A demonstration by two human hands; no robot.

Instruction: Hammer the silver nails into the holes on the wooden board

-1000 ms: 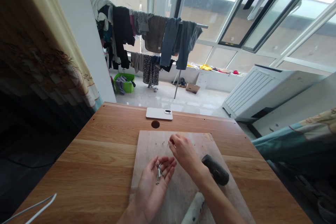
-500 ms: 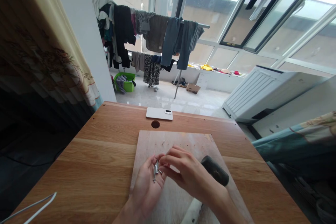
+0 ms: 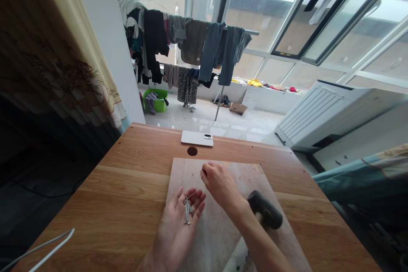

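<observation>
My left hand [image 3: 178, 225] lies palm up with fingers loosely spread, cradling several silver nails [image 3: 187, 211]. Farther forward, my right hand [image 3: 219, 182] is over the board's far part, fingers drawn together and pointing down; whatever its fingertips hold is hidden. Under both hands is a pale wooden board [image 3: 210, 246] with small holes in a row near its far edge, partly covered by the right hand. A mallet with a black head [image 3: 265, 210] and a pale handle [image 3: 237, 257] rests on the board, partly behind my right forearm.
The board lies on a wooden table [image 3: 127, 204]. Beyond it are a white phone [image 3: 196, 138] and a round hole [image 3: 192, 151] in the tabletop. A white cable [image 3: 52, 253] is at left. Clothes hang on a rack [image 3: 251, 32] behind, near a green basket [image 3: 161, 105].
My right hand has moved away from the left palm, forward to the board's far part. The left hand's fingers have opened out, showing the nails. The view has shifted slightly.
</observation>
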